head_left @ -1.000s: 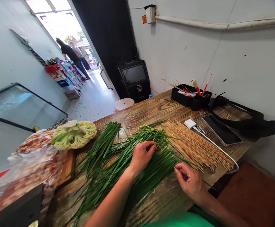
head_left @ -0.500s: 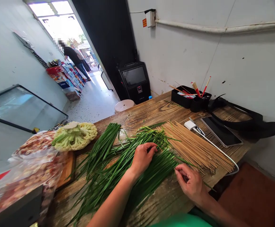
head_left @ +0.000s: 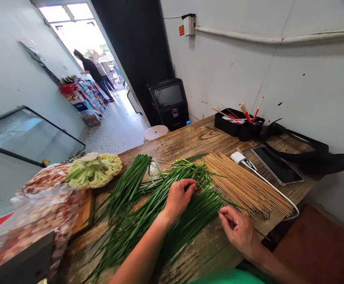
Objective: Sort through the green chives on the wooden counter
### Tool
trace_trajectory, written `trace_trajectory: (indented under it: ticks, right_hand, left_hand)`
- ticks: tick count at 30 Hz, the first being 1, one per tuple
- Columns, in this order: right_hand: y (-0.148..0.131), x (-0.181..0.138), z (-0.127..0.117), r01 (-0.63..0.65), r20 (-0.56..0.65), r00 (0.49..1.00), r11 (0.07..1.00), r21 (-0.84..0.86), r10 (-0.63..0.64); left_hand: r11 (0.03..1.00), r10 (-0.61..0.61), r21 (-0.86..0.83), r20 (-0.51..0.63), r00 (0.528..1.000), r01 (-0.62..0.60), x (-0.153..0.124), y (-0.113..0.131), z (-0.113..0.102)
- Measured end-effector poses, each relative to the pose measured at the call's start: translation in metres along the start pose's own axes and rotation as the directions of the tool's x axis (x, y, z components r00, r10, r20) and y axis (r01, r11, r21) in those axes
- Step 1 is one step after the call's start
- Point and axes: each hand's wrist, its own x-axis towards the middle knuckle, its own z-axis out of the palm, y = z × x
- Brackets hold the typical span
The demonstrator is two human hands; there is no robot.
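Observation:
A wide spread of green chives lies across the wooden table. My left hand rests on the chives with its fingers curled down into the leaves. To the right, my right hand sits at the chives' cut ends, fingers pinched together on a thin bamboo skewer. Just beyond it lies a pile of bamboo skewers.
A cauliflower and bagged food sit at the left. A phone with charger and cable, a black tray of chopsticks and a black bag strap lie by the wall. People stand in the far doorway.
The view has shifted slightly. Both hands stay almost where they were, the left fingers working a little in the chives.

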Motion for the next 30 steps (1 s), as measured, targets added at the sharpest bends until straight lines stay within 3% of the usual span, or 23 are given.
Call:
trace_trajectory:
  ticks: [16, 19, 23, 25, 28, 30]
  right_hand:
    - [0.003, -0.001, 0.002, -0.009, -0.015, 1.000, 1.000, -0.012, 0.009]
    - [0.001, 0.000, 0.001, -0.007, -0.024, 1.000, 1.000, -0.029, 0.006]
    - [-0.003, 0.001, -0.002, -0.012, -0.028, 1.000, 0.999, -0.031, 0.011]
    - [-0.004, 0.001, -0.002, -0.019, -0.027, 0.999, 1.000, -0.022, 0.018]
    - [-0.003, 0.000, -0.002, -0.025, -0.027, 0.999, 1.000, -0.014, 0.025]
    - [-0.002, 0.000, -0.002, -0.027, -0.025, 0.999, 1.000, -0.005, 0.027]
  left_hand:
    - [0.997, 0.055, 0.058, 0.035, 0.998, -0.057, -0.002, 0.004, 0.001]
    - [0.986, 0.122, 0.097, 0.128, 0.984, -0.134, -0.005, 0.008, -0.002]
    - [0.938, 0.270, 0.120, 0.332, 0.904, -0.325, -0.005, 0.012, -0.017]
    - [0.925, 0.267, 0.193, 0.278, 0.923, -0.326, -0.002, 0.010, -0.025]
    - [0.905, 0.174, 0.377, 0.093, 0.980, -0.196, 0.002, 0.005, -0.030]
    - [0.860, 0.114, 0.489, 0.090, 0.989, -0.144, 0.002, 0.002, -0.029]
